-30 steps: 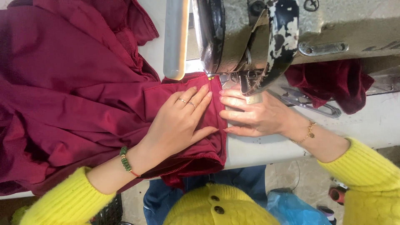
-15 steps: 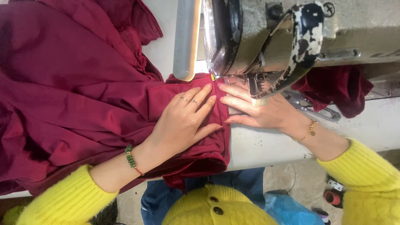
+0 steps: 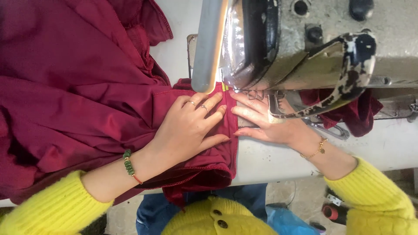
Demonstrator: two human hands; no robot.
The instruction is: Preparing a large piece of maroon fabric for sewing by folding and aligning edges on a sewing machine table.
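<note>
both hands flat on the cloth, its edge running toward the needle at 12 o'clock

the left hand lies spread and pressed on the dark red cloth, fingers pointing to 1 o'clock; the right hand lies flat just beside it at 3 o'clock, fingertips touching the cloth's hemmed edge. that edge runs from 6 to 12 o'clock between the hands, up under the sewing machine head. the bulk of the cloth is heaped at 9 to 10 o'clock on the table. both hands are about equally near the needle, which is hidden from view.
</note>
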